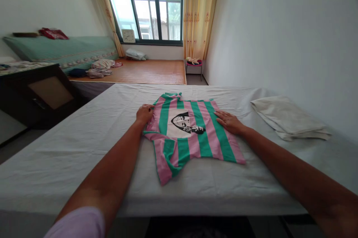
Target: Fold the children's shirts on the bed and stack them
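A pink and green striped T-shirt (200,133) lies spread out on the white sheet, with its neck toward the left and its hem toward the right. A black and white face print sits on its front. One sleeve points toward me and is partly folded; the far sleeve is bunched. My left hand (144,114) is at the neck edge, its fingers curled closed on the fabric. My right hand (229,122) lies flat near the hem, fingers stretched out on the stripes.
The white sheet (92,130) covers the table under the shirt. A folded beige cloth (289,116) lies at the right by the wall. Beyond are a mat-covered bed (159,71) with clothes, a pink stool (194,63) and a dark cabinet (41,88).
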`<state>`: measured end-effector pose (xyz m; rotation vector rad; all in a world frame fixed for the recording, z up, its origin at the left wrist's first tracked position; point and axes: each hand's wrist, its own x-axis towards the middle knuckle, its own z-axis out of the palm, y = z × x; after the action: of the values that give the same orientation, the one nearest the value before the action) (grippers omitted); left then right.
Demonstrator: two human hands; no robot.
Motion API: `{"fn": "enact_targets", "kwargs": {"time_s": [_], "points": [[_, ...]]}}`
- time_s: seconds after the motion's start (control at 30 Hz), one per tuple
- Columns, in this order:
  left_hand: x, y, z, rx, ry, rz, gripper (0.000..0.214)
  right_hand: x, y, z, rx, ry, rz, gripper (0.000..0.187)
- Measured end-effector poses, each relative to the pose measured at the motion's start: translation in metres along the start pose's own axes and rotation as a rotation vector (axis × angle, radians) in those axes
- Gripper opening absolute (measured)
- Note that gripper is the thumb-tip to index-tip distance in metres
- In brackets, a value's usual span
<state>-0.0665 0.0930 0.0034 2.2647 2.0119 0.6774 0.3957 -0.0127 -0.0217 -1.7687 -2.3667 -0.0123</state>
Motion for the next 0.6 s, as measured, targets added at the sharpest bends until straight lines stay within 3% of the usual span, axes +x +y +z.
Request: {"fn": "enact_targets", "kwargs": {"time_s": [0.1,0.2,0.27,0.33,0.37,0.47,0.6], "points": [[-0.003,0.009,-0.012,0.038,-0.019,0.064,0.04,-0.035,0.013,-0.019,-0.031,0.012,0.061,0.054],[-0.021,0.025,-0.04,-0.008,-0.014,0.305,0.042,-0.069,0.002,-0.049,0.061,0.059,-0.008,0.049],[-0.048,0.037,-0.065,-0.11,-0.16,0.57,0.036,-0.094,-0.014,-0.071,0.219,0.018,-0.125,0.045],[-0.083,0.047,-0.088,-0.19,-0.439,0.8,0.034,-0.117,-0.032,-0.085,0.368,-0.103,-0.245,0.04],[-0.1,0.051,-0.096,-0.187,-0.522,0.856,0.036,-0.127,-0.039,-0.089,0.409,-0.15,-0.296,0.041],[-0.138,0.059,-0.105,-0.06,-0.57,0.817,0.048,-0.147,-0.053,-0.083,0.424,-0.158,-0.377,0.045],[-0.146,0.061,-0.097,0.005,-0.548,0.621,0.05,-0.148,-0.053,-0.065,0.396,-0.044,-0.381,0.043]]}}
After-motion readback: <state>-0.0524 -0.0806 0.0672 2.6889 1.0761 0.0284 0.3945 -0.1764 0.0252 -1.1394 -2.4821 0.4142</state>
